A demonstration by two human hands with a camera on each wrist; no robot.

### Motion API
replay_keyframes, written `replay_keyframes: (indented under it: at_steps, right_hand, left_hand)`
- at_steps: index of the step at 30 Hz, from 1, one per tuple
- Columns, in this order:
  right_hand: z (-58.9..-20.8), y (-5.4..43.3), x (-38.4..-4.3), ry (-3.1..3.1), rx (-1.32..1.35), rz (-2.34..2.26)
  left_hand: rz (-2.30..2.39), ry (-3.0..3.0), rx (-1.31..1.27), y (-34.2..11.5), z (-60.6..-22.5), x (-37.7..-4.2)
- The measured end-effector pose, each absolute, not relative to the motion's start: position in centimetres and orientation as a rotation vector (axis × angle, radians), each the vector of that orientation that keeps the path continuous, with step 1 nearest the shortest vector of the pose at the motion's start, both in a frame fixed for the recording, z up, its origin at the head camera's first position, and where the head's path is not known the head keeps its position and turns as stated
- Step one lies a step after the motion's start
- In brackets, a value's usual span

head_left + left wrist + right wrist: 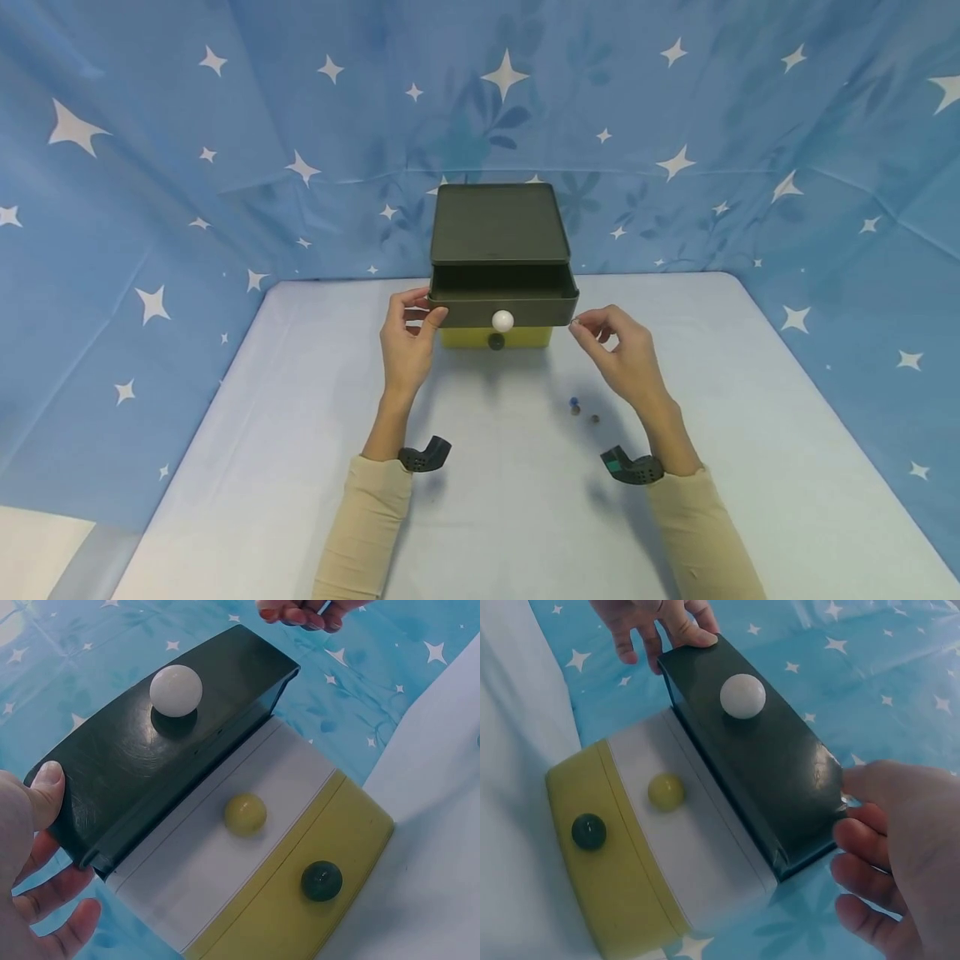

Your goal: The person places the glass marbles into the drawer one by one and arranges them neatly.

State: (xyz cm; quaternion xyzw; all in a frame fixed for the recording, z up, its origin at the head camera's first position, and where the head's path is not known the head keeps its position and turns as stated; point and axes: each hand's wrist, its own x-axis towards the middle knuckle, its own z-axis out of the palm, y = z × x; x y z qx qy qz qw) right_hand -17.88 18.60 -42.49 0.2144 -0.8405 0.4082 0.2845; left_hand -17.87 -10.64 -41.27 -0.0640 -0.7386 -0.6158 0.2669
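A small drawer chest stands at the back of the table, its dark green top drawer pulled out toward me. The drawer front carries a white round knob. My left hand holds the drawer's left front corner, thumb on the front face and fingers around the side. At the opposite corner, my right hand has thumb and forefinger together on a tiny shiny piece, too small to identify. Below the top drawer are a white drawer with a yellow knob and a yellow drawer with a green knob, both closed.
A small blue bead and a couple of brownish beads lie on the white table, right of centre. Behind the chest hangs a blue star-patterned cloth.
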Motion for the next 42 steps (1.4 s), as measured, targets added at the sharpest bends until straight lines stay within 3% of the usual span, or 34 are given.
replay_keyframes:
  at_steps: [20,42]
  right_hand:
    - [-41.1,16.7,-19.6,-2.172,0.366,1.155]
    - [-40.7,17.2,-19.2,-2.260,0.421,1.086]
  left_hand:
    - [-1.662,-1.994,-0.169,-10.5,-41.3,-17.7]
    - [-1.672,-1.985,-0.176,-10.5,-41.2,-17.8]
